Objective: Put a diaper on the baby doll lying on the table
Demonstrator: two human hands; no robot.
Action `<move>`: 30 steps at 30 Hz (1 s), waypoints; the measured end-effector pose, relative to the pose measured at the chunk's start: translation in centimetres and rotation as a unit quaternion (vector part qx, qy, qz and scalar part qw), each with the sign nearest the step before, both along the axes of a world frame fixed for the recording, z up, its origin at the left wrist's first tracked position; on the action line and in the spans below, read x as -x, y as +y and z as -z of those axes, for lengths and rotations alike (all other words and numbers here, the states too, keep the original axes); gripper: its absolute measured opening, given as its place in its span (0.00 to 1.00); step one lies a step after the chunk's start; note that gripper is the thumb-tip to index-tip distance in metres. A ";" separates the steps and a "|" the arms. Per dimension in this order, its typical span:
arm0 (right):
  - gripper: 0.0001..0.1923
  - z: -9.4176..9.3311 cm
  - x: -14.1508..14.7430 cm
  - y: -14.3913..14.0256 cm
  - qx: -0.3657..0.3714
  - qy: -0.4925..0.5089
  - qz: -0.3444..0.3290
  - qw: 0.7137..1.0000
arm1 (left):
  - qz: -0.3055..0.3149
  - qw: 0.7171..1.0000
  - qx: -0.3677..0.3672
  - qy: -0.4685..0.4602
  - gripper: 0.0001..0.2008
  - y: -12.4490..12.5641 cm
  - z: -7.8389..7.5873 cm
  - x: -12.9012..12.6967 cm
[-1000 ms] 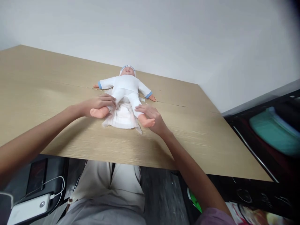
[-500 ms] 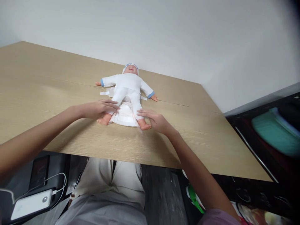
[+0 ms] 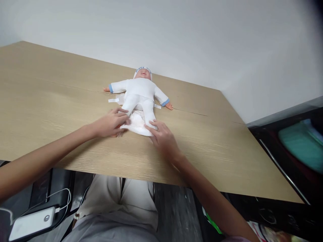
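White-clothed baby doll [image 3: 140,88]: face-up, head near far edge of pale wood-grain surface [image 3: 63,101] | white soft diaper [image 3: 137,128]: beneath hips | left hand [image 3: 113,123], right hand [image 3: 164,138]: pinching diaper's near corners

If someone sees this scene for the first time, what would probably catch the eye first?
Probably the white-clad doll, lying on its back on the wood-coloured table, arms spread. Next come the left hand and right hand, at opposite ends of the near edge of the white diaper beneath its legs. The blurred teal object beyond the table's right edge also stands out.
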State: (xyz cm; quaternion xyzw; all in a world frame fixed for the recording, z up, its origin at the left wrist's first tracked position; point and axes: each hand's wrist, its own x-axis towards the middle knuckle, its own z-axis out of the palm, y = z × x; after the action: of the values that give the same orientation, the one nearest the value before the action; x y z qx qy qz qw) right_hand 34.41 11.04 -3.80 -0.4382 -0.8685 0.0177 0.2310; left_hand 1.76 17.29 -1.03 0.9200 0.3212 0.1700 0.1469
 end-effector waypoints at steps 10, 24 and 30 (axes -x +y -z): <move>0.21 -4.0 0.2 7.6 -0.001 0.149 0.039 0.988 | -0.123 0.967 0.044 -0.220 0.24 5.7 -3.9 -2.4; 0.19 -1.3 0.8 25.6 0.361 0.412 0.090 0.831 | -0.185 0.841 0.343 -0.376 0.29 19.7 -0.4 -4.1; 0.20 0.1 0.4 25.2 0.360 0.460 0.082 0.808 | -0.143 0.812 0.407 -0.393 0.28 20.2 0.3 -3.6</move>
State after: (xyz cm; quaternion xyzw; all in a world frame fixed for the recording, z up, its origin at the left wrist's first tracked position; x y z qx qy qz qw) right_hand 34.03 36.26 -3.88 -0.5003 -0.5532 0.5090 0.4297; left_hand 5.37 37.46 -1.31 0.5746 0.4042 0.3896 0.5956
